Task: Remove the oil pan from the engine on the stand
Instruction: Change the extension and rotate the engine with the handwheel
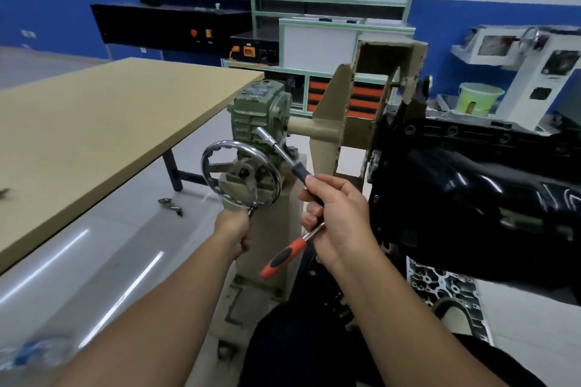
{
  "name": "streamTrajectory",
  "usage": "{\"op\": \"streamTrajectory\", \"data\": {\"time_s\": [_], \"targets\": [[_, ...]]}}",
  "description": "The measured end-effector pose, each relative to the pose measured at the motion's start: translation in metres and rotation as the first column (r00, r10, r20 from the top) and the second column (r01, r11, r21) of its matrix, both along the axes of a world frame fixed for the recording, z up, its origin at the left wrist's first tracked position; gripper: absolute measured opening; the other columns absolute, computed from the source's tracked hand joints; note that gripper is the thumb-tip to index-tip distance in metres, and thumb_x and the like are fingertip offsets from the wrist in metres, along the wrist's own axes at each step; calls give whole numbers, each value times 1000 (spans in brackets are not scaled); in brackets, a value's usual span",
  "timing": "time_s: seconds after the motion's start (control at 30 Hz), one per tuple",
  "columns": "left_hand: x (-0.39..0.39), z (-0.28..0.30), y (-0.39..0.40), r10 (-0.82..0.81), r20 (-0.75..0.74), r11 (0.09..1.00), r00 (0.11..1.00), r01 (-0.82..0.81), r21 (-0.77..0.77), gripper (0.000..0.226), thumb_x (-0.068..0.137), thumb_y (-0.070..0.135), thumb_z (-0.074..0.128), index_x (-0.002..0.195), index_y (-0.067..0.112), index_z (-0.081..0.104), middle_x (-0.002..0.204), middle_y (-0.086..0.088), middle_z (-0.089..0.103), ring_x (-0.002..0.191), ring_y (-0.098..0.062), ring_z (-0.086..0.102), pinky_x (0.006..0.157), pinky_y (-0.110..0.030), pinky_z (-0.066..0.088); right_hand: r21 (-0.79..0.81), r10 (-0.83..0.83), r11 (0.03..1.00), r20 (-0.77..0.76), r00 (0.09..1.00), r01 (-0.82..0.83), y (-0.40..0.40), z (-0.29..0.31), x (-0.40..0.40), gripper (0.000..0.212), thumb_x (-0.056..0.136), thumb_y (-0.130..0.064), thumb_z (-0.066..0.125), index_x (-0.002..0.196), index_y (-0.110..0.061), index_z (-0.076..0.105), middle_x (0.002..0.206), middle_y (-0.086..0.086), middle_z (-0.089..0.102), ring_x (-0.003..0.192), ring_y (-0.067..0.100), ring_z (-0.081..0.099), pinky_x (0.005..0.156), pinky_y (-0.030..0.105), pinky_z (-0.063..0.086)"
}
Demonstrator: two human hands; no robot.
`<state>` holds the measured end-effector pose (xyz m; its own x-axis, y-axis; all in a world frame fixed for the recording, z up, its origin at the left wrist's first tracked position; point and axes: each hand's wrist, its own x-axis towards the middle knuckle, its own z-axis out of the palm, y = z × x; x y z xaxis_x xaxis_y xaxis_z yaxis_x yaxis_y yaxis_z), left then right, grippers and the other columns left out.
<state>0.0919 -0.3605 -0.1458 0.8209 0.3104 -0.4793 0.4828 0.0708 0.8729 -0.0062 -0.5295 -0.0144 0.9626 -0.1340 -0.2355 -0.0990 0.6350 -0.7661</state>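
Gripping the handwheel [241, 173] handle with our left hand [234, 231], we clasp a socket wrench [284, 152] and ratchet [287, 253] in our right hand [338, 220], beside the black oil pan [471, 192].

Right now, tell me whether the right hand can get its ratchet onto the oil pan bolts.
Probably yes. The right hand holds the ratchet with its socket extension just beside the black oil pan, and nothing lies between them; the flange bolts face up, uncovered.
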Motion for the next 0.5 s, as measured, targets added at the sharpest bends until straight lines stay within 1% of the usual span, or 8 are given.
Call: {"op": "streamTrajectory", "data": {"time_s": [0.07,0.13,0.2,0.27,0.33,0.4,0.47,0.5], "targets": [[-4,-10,-5,-28,69,965,997,9,263,39,109,37,39,91,6,54,71,-11,54,55,-24,50,48,-27,36,-14,-7,1000,-14,1000,7,0,-7,-5,17,92,4,70,102,-4,59,69,18,61,41,10,41,38,22,33],[-1,-13,-5,-90,87,941,992,56,335,40,110,38,36,91,7,52,79,-14,53,62,-29,51,51,-28,39,-52,9,999,-23,1000,-10,2,-12,-9,17,92,4,70,102,-4,59,65,15,61,42,11,40,38,22,33],[5,-10,3,-200,108,890,974,135,435,35,110,29,36,83,10,50,78,-12,52,66,-33,55,56,-31,39,-97,26,995,-26,999,-28,3,-15,-14,17,91,3,72,101,-4,60,64,15,62,42,12,39,39,22,33],[8,-8,9,-321,109,757,941,185,627,37,109,19,36,75,14,49,73,-6,53,79,-37,61,64,-33,38,-123,38,992,-8,999,-39,1,-15,-17,18,90,3,73,102,-4,61,66,15,64,42,13,39,39,23,34],[5,-10,15,-374,80,633,924,191,750,36,107,17,35,72,18,45,72,-3,52,77,-33,59,64,-35,39,-122,49,991,12,999,-47,-3,-15,-19,19,90,4,73,104,-2,62,68,17,65,43,13,40,40,24,34],[6,-15,30,-398,39,522,917,191,831,27,102,14,38,76,19,41,73,-3,49,72,-30,55,64,-36,41,-107,42,993,22,999,-39,-7,-16,-20,21,89,3,73,106,-1,62,73,20,65,43,13,40,40,24,34],[8,-15,50,-361,11,478,933,174,861,16,101,15,40,86,18,41,75,-2,45,72,-31,50,67,-38,41,-95,39,995,29,999,-36,-9,-17,-20,22,89,3,73,107,0,62,76,23,64,43,13,39,40,24,34],[9,-12,58,-325,28,488,945,143,861,12,102,16,40,91,17,42,77,-4,46,73,-31,50,68,-39,42,-94,40,995,30,999,-37,-9,-17,-20,22,89,3,73,108,0,62,76,24,64,43,13,39,40,24,34]]}}
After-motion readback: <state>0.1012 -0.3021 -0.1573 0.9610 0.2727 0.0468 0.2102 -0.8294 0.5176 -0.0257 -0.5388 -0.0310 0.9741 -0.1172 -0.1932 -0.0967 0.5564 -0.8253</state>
